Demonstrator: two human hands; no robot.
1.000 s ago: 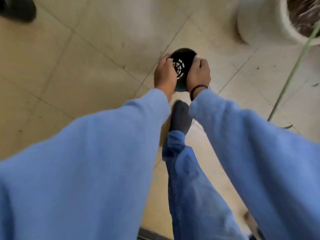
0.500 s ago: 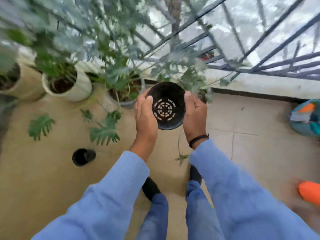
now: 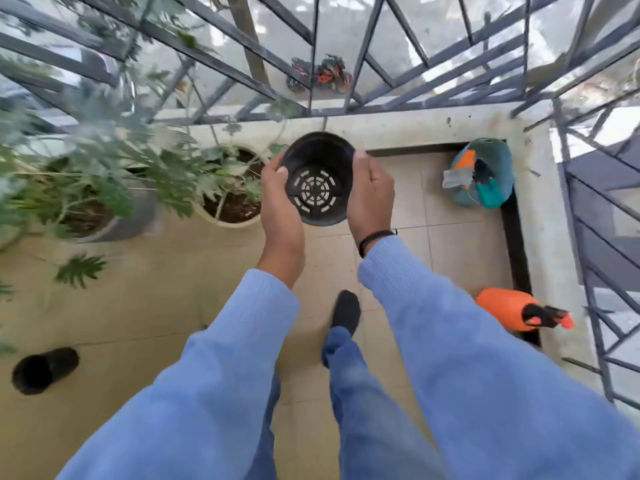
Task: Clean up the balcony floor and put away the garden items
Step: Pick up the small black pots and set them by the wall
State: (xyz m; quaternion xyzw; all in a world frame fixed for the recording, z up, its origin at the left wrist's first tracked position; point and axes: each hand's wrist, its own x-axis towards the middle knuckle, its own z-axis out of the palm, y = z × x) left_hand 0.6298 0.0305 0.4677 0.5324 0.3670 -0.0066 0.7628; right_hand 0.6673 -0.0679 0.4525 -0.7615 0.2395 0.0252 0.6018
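Note:
An empty black plastic nursery pot [image 3: 317, 181] with a slotted bottom is held up in front of me, its mouth facing me. My left hand [image 3: 282, 209] grips its left side and my right hand [image 3: 370, 195] grips its right side, thumbs over the rim. A second black pot [image 3: 43, 370] lies on its side on the tiled floor at the lower left. An orange spray bottle [image 3: 512, 311] lies on the floor at the right, near the wall. A teal bag of garden tools [image 3: 483, 174] sits in the far right corner.
Potted plants [image 3: 232, 199] in white and grey planters [image 3: 131, 216] stand along the left of the low parapet [image 3: 408, 128]. Metal railing bars [image 3: 381, 46] rise above the parapet and along the right side. My foot [image 3: 346, 311] is on the tiles below my hands.
I have straightened up and the view has swung from the floor to the railing corner. The pot stays held in both hands and now sits higher, over the tiles near the parapet.

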